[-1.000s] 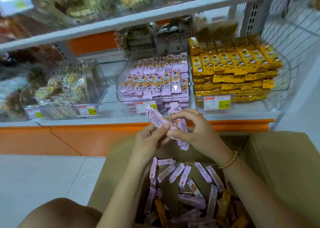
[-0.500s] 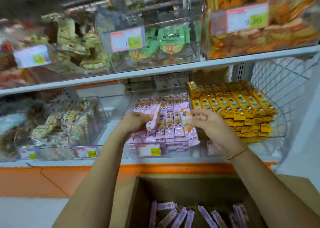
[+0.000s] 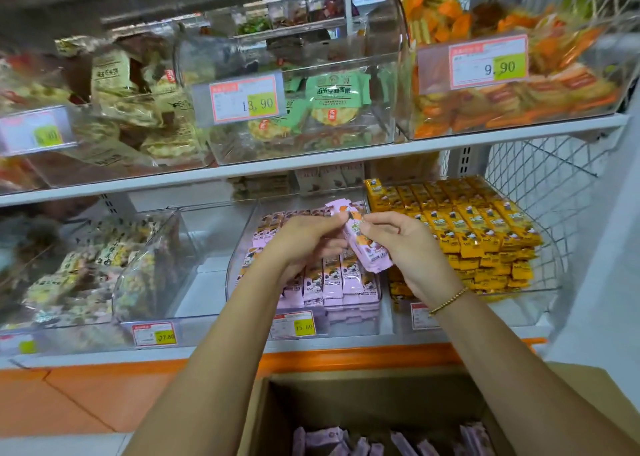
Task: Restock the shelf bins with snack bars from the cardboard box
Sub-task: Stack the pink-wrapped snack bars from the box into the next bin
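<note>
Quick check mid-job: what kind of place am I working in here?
Most likely a retail snack shop: clear shelf bins packed with wrapped snacks, printed price tags clipped to their fronts, and a cardboard box of pink snack bars below for restocking.

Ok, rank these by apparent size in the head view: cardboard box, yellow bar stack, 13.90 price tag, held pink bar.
1. cardboard box, nearest the camera and cut off.
2. yellow bar stack.
3. 13.90 price tag and held pink bar look about alike.
</note>
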Demonstrator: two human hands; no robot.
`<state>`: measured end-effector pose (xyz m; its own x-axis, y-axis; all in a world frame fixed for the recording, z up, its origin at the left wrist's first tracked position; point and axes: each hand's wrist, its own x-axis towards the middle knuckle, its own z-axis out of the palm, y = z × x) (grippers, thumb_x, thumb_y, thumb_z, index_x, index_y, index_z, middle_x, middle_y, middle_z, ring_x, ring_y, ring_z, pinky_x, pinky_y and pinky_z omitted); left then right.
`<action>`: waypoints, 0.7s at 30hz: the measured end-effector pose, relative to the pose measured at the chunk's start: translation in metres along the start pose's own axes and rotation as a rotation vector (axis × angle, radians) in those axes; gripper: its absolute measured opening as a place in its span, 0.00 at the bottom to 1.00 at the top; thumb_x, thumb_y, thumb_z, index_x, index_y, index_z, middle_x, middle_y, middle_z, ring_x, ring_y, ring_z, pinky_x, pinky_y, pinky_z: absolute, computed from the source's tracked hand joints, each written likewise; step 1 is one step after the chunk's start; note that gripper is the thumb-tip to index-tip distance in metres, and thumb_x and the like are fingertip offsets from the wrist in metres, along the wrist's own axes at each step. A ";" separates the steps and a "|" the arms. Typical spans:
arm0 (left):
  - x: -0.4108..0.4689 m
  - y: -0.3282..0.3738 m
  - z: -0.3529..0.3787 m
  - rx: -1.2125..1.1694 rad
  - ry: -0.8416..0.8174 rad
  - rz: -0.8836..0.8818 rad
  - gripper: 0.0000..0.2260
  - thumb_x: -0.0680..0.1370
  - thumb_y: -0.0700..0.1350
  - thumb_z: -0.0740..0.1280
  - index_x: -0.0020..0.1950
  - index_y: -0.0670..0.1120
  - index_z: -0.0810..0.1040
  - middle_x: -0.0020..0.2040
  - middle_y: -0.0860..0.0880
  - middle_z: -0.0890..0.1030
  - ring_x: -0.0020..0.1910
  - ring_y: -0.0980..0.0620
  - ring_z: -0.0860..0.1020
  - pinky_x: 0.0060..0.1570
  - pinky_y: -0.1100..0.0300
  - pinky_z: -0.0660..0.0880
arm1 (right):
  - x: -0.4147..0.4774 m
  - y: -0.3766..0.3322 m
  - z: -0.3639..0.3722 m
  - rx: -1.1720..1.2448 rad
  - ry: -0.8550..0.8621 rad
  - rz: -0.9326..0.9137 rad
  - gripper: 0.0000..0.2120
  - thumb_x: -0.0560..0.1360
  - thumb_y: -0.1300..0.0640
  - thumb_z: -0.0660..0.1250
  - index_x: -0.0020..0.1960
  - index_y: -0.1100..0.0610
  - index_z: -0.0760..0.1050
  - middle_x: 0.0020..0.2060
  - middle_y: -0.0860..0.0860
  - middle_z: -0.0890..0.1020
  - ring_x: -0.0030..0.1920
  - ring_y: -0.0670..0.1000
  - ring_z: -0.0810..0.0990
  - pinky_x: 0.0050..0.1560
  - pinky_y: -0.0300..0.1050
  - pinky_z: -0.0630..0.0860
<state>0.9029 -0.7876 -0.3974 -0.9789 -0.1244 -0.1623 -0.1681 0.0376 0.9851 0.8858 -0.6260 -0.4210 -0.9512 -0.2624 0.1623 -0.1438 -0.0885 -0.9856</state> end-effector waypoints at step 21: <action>0.023 -0.051 -0.007 1.211 -0.186 0.219 0.36 0.75 0.59 0.67 0.77 0.51 0.56 0.77 0.50 0.57 0.75 0.48 0.59 0.73 0.53 0.57 | -0.015 0.037 -0.026 -1.285 -0.228 -0.767 0.17 0.67 0.58 0.76 0.56 0.59 0.81 0.48 0.52 0.84 0.49 0.54 0.81 0.44 0.46 0.82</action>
<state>0.8900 -0.7993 -0.4511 -0.9848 0.1387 -0.1045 0.0985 0.9417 0.3216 0.8873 -0.6002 -0.4608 -0.4938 -0.6933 0.5250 -0.8185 0.5743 -0.0114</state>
